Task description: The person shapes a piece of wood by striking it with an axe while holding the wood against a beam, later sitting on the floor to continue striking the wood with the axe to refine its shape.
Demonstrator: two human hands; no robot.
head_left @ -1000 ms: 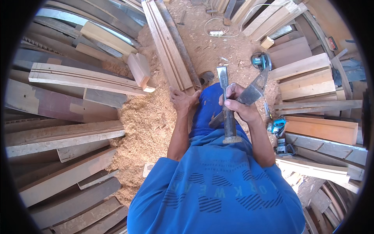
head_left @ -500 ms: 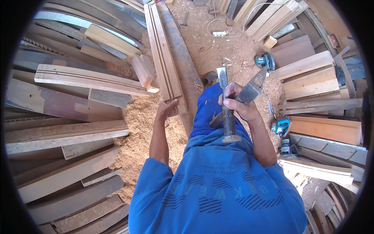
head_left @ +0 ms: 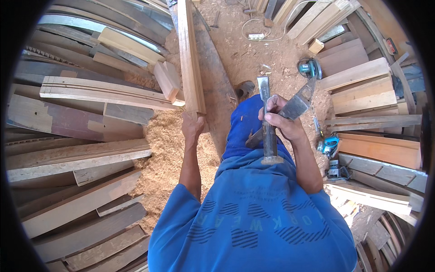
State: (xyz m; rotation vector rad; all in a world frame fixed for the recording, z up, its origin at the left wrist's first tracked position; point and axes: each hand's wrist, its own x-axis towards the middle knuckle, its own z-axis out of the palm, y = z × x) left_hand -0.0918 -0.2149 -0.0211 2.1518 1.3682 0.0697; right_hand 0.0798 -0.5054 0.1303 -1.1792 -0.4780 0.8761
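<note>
My left hand (head_left: 193, 126) is closed round the near end of a long grooved wooden piece (head_left: 190, 68). That piece reaches away from me, over a wide dark plank (head_left: 215, 77), with a narrow face up. In front of my lap, my right hand (head_left: 283, 119) grips a chisel (head_left: 269, 131), its bright blade pointing away and its handle butt toward my shirt. The same hand also holds a dark, flat metal tool (head_left: 294, 106) with a pointed end, crossing behind the chisel; its exact kind is unclear. My fingers hide where the two tools meet.
Stacked boards (head_left: 77, 154) fill the left, and more boards (head_left: 362, 90) line the right. Sawdust and shavings (head_left: 167, 145) cover the ground. Power tools (head_left: 309, 68) lie at the right. A white power strip (head_left: 256, 36) with its cord lies at the far side.
My left hand has turned the wooden piece over onto its edge, so its grooved face no longer faces up, and shifted slightly left. My right hand with its tools has barely moved.
</note>
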